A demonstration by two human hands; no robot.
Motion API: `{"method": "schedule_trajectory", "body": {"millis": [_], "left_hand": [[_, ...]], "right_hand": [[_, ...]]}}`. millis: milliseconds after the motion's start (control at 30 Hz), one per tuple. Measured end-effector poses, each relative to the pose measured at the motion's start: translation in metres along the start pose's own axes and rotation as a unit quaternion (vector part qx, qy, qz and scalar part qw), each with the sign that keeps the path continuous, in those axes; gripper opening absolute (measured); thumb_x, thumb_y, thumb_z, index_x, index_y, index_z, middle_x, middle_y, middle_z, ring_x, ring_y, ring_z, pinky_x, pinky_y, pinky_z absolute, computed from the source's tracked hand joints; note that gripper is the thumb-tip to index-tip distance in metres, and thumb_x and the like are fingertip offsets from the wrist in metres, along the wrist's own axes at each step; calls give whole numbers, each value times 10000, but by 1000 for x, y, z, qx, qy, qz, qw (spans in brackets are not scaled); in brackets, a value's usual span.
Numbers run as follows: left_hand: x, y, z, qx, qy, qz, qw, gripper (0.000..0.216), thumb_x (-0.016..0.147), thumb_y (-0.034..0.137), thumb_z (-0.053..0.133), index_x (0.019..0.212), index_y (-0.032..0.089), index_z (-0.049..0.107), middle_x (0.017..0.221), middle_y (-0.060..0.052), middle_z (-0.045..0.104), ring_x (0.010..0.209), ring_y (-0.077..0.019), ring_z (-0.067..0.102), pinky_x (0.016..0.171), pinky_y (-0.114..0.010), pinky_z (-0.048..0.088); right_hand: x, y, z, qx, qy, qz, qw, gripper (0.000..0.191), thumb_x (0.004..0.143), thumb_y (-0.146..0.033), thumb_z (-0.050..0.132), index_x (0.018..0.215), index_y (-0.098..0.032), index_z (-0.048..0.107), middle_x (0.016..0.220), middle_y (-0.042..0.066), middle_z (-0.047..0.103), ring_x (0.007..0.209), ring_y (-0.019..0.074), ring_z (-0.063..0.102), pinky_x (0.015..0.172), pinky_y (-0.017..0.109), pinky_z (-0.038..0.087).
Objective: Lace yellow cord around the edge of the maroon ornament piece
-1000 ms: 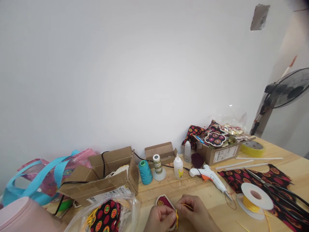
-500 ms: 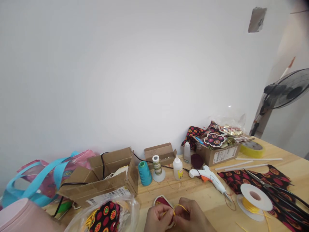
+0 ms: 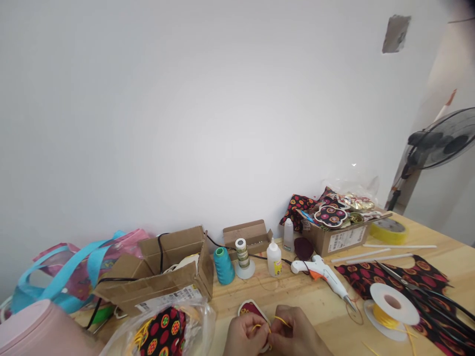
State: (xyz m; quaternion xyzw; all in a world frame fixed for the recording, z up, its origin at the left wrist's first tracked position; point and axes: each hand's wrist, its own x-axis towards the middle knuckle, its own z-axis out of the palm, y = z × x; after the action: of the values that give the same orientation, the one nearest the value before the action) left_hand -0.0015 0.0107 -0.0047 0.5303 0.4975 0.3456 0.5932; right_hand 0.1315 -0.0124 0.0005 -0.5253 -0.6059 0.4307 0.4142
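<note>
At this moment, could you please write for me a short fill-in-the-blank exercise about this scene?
The left hand and right hand pinch a cord coloured ____.
The glue gun has a trigger coloured ____.
In the picture, the scissors lie to the ____ of the glue gun.
White sticks on the table number ____.

Missing words: yellow; orange; right; three.

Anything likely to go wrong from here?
1. The left hand and right hand hide part of the yellow cord, so a slip there might go unseen.
2. The glue gun lies beyond the right hand; if hot (can't tell), its nozzle could burn a straying arm.
3. The scissors lie on patterned fabric; tugging it could shift them.
</note>
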Motion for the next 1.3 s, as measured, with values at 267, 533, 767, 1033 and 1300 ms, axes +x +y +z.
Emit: {"method": "schedule_trajectory", "body": {"millis": [267, 533, 767, 1033, 1300], "left_hand": [[-1, -6, 0, 6, -19, -17, 1000, 339, 483, 430, 649, 559, 108, 575, 390, 44, 482, 375, -68, 390, 411, -189, 250], [-11, -8, -2, 21, 7, 29, 999, 313, 534, 396, 625, 668, 115, 592, 531, 8, 574, 493, -111, 493, 504, -217, 353], [-19, 4, -1, 48, -23, 29, 998, 276, 552, 379, 610, 596, 109, 647, 420, 31, 516, 376, -62, 390, 389, -167, 247], [-22, 10, 4, 49, 10, 34, 998, 257, 511, 358, 642, 564, 108, 665, 414, 35, 500, 373, -54, 352, 384, -169, 221], [-31, 10, 12, 44, 62, 66, 995, 331, 551, 398, 608, 634, 83, 665, 444, 25, 514, 406, -56, 368, 422, -169, 252]], "right_hand": [[-5, 2, -1, -80, 57, 37, 995, 164, 622, -280, 531, 517, -155, 532, 485, -47, 437, 504, 100, 400, 452, 184, 286], [1, 1, -11, -55, -42, 34, 997, 252, 675, -209, 412, 454, -141, 513, 432, -58, 371, 467, 87, 374, 441, 181, 267], [-5, -11, -26, -2, -171, 33, 985, 151, 593, -187, 525, 723, -168, 600, 691, -8, 600, 653, 141, 540, 557, 206, 395], [-2, 1, -26, -44, -136, -88, 986, 242, 681, -372, 514, 721, -161, 627, 685, 36, 624, 654, 169, 551, 565, 227, 414], [-2, 6, -30, -104, -53, -159, 980, 424, 721, -488, 410, 578, -144, 614, 573, 40, 553, 567, 157, 503, 527, 228, 389]]}}
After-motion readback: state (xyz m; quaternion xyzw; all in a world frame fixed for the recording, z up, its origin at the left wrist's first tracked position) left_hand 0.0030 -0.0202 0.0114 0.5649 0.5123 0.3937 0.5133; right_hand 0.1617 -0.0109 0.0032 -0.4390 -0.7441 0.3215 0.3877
